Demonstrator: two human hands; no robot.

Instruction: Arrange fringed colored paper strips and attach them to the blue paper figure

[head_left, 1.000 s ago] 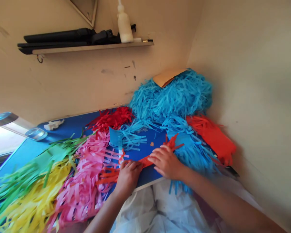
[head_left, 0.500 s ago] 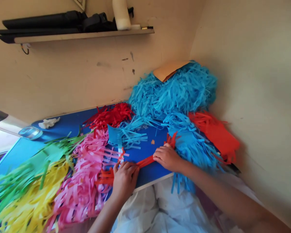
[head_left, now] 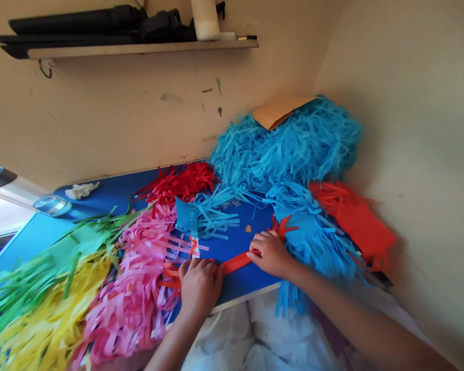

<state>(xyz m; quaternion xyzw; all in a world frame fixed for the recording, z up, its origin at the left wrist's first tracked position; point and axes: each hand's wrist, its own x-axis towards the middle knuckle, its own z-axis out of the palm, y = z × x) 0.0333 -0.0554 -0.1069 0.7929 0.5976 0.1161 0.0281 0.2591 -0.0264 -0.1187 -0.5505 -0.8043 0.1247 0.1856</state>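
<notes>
Left hand and right hand are clasping an orange strip, which is running between them near the front of the blue desk; pink fringe is lying beside the left hand, blue fringe beside the right.

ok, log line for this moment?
left hand: holding orange fringed paper strip | right hand: holding same strip | strip: spanning both hands over blue tabletop

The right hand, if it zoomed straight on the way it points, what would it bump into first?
Past the orange strip it holds, the right hand would probably meet the small blue fringe first, passing close to the little tan scrap. Its curl makes the exact line unclear.
</notes>
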